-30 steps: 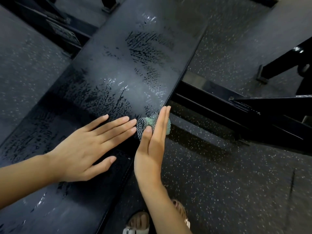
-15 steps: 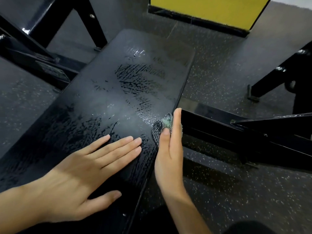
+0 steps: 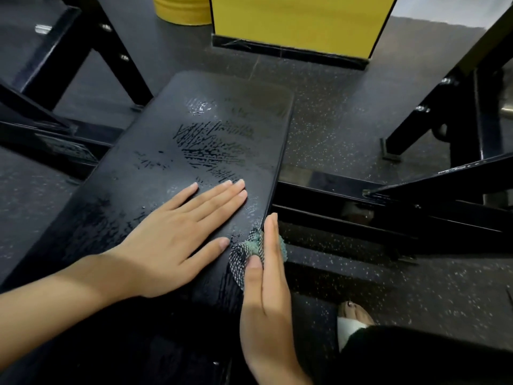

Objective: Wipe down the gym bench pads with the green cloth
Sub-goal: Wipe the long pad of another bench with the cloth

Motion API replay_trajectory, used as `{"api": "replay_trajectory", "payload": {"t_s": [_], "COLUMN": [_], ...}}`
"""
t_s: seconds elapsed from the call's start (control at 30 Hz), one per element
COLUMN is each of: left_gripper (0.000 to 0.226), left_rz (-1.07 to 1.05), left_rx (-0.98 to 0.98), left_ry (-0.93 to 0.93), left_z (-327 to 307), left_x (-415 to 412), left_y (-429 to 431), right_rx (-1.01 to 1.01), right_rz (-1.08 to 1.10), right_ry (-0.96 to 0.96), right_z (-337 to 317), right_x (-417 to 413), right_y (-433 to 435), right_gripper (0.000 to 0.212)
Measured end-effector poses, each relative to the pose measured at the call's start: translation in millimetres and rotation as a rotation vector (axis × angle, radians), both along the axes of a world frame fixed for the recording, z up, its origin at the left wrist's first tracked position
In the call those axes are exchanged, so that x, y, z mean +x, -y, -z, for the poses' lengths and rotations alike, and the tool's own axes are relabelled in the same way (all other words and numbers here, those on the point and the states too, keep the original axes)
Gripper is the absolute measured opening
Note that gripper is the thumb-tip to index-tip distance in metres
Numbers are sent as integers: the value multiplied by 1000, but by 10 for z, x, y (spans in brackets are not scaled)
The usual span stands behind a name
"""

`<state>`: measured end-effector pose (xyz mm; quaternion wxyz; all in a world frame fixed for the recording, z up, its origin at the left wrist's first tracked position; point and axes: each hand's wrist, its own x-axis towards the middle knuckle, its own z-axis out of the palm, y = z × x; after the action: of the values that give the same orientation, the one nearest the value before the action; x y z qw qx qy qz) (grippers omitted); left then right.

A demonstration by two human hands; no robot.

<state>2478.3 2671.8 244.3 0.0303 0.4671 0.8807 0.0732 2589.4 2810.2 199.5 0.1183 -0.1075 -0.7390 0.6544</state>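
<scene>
The black bench pad [image 3: 194, 151] runs from near me toward the upper right, its top marked with wet wipe streaks. My left hand [image 3: 177, 240] rests flat on the pad with fingers straight and spread. The green cloth [image 3: 244, 251], checked on one side, is folded over the pad's right edge. My right hand [image 3: 266, 295] presses it against that edge, fingers straight along the pad's side and thumb lying on the cloth.
Black steel frame bars [image 3: 361, 212] run under and to the right of the pad. More black equipment legs [image 3: 116, 59] stand at the upper left. A yellow panel [image 3: 291, 23] and a yellow drum [image 3: 180, 9] stand beyond the pad. My sandalled foot [image 3: 352, 315] is on the speckled rubber floor.
The view has tilted up, showing the pad's far end. My left hand has slid forward on the pad. My right hand with the cloth has drawn back toward me along the right edge.
</scene>
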Motion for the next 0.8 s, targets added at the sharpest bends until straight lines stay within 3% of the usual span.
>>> {"api": "replay_trajectory", "payload": {"t_s": [0.5, 0.8], "left_gripper": [62, 64], "left_rz": [-33, -66], "left_rx": [6, 16], "left_ry": [22, 46], "left_z": [14, 19], "left_x": [-407, -585], "left_y": [-233, -366], "right_rx": [72, -30], "right_rz": [33, 32], "right_ry": [44, -8], "right_z": [-111, -96], "right_x": [-1150, -1046], "right_y": [-544, -492], "right_gripper": [51, 49]}}
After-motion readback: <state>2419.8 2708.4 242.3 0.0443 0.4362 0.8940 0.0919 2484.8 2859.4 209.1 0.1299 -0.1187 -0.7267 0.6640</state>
